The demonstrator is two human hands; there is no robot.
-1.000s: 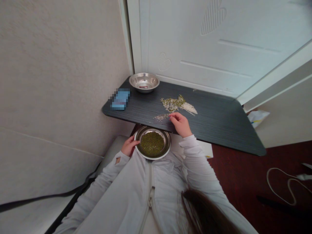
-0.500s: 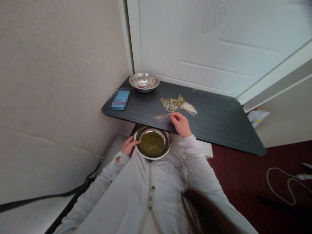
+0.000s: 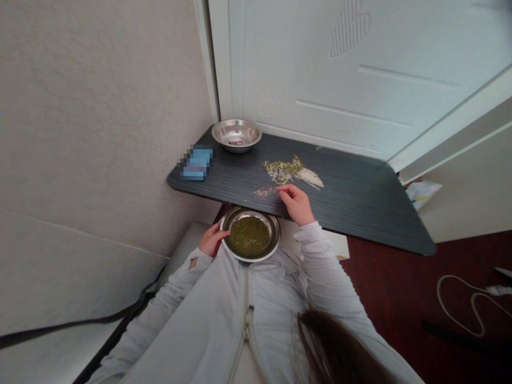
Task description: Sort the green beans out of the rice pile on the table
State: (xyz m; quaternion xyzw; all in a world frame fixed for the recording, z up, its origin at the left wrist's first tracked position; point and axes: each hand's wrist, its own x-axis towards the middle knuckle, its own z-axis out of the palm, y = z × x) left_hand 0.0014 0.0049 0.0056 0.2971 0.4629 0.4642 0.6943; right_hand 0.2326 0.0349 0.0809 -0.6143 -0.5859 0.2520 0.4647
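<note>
My left hand [image 3: 210,239] grips the rim of a metal bowl [image 3: 276,242] in my lap, thumb over the edge. Small green beans [image 3: 250,236] fill its bottom. Over the dark table [image 3: 360,202], my right hand [image 3: 295,202] has its fingertips pinched together at the edge of a thin scatter of small pale and brownish grains [image 3: 264,192]. Whether a grain is between the fingertips is too small to tell. Just beyond lie mixed green beans and white grains [image 3: 282,172], with a pile of white rice-like grains [image 3: 311,177] to their right.
A second metal bowl [image 3: 237,136] with a small label inside stands at the table's back left. Beside it lies a blurred blue packet or device [image 3: 198,163]. The white door [image 3: 320,80] borders the far edge. A white cable [image 3: 460,277] lies on the red-brown floor.
</note>
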